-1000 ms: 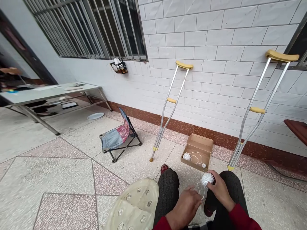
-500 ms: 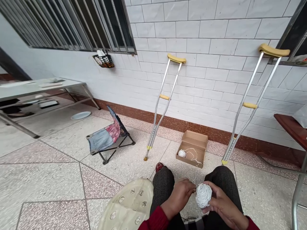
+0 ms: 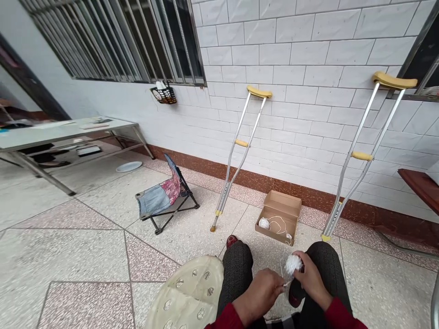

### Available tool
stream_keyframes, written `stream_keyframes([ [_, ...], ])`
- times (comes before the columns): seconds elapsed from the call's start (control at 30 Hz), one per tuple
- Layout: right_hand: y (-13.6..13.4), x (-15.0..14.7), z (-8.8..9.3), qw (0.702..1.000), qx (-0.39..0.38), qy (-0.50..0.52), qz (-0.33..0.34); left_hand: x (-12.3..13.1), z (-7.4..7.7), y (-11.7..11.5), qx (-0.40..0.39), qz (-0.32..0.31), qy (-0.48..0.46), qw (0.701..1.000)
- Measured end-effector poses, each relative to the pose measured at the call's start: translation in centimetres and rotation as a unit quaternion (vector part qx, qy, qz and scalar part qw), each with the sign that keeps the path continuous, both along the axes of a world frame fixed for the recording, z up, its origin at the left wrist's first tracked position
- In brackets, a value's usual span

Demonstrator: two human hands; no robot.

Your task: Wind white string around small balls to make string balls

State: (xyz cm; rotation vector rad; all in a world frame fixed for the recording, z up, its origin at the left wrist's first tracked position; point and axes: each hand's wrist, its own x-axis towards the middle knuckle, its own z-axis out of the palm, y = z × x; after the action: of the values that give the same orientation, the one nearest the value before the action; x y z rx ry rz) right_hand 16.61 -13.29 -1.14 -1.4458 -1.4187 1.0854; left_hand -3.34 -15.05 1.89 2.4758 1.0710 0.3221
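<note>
In my right hand (image 3: 313,277) is a ball of white yarn (image 3: 293,264), gripped from its right side above my right knee. My left hand (image 3: 265,292) is closed, pinching a strand of white yarn (image 3: 286,284) at its fingertips, a little left of and below the ball. On the floor beyond my knees lies an open cardboard box (image 3: 278,218). Inside it are a smaller ball of white yarn (image 3: 264,223) and a loose looping strand.
Two crutches (image 3: 241,143) (image 3: 361,156) lean on the tiled wall. A small folding chair (image 3: 161,201) stands left of the box. Beside my left leg is a round cream stool (image 3: 192,292). A long table (image 3: 113,124) is at the far left, a reddish-brown surface (image 3: 420,187) at the right.
My right hand has lifted the yarn ball slightly and turned it. The left hand has moved down from the ball, with a strand now showing at its fingertips. The whole view has shifted slightly.
</note>
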Motion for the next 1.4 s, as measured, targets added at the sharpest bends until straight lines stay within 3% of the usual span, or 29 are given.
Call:
stream_keyframes([
  [0.07,-1.7,-0.6,-1.5,0.994,-0.077,0.054,0.062,-0.6,0.6,1.0,0.036,0.002,0.013,0.999],
  [0.13,-3.3,-1.0,-1.8,0.971,-0.161,0.129,0.118,-1.0,0.9,1.8,0.061,-0.005,0.021,0.998],
  [0.23,-4.7,-1.1,0.4,0.922,-0.239,0.255,0.166,-1.1,0.8,2.5,0.064,-0.026,0.006,0.998],
  [0.3,-5.0,-0.7,2.9,0.898,-0.249,0.323,0.165,-0.9,0.6,2.7,0.039,-0.017,-0.025,0.999],
  [0.4,-4.6,0.4,6.0,0.893,-0.223,0.371,0.126,-0.3,0.0,2.5,-0.023,0.025,-0.085,0.996],
  [0.53,-2.5,1.1,7.3,0.915,-0.154,0.366,0.063,1.1,-1.6,1.3,-0.111,0.047,-0.145,0.982],
  [0.67,0.7,0.2,5.7,0.962,-0.057,0.268,-0.016,1.9,-2.5,-0.1,-0.122,0.034,-0.112,0.986],
  [0.77,1.9,-0.8,3.1,0.993,0.001,0.114,-0.037,1.5,-1.7,-0.3,-0.059,0.02,-0.055,0.997],
  [0.83,1.7,-1.2,1.0,0.999,0.014,0.052,-0.009,0.8,-0.7,0.1,0.006,0.015,-0.023,1.0],
  [0.93,-0.1,-1.6,-1.7,0.996,-0.042,0.049,0.064,-0.5,0.5,1.1,0.089,0.006,0.001,0.996],
  [1.03,-2.3,-1.6,-2.3,0.974,-0.138,0.118,0.138,-1.4,1.2,2.1,0.116,-0.02,0.012,0.993],
  [1.1,-3.5,-1.4,-1.1,0.949,-0.185,0.189,0.174,-1.6,1.4,2.7,0.11,-0.043,0.011,0.993],
  [1.2,-4.6,-0.9,2.6,0.918,-0.223,0.28,0.173,-1.3,1.7,3.3,0.086,-0.038,-0.026,0.995],
  [1.3,-4.4,0.1,6.4,0.912,-0.213,0.332,0.117,-0.5,1.2,3.3,0.038,-0.003,-0.096,0.995],
  [1.4,-3.1,0.9,8.5,0.919,-0.181,0.345,0.065,0.9,-0.1,2.1,-0.036,0.01,-0.142,0.989],
])
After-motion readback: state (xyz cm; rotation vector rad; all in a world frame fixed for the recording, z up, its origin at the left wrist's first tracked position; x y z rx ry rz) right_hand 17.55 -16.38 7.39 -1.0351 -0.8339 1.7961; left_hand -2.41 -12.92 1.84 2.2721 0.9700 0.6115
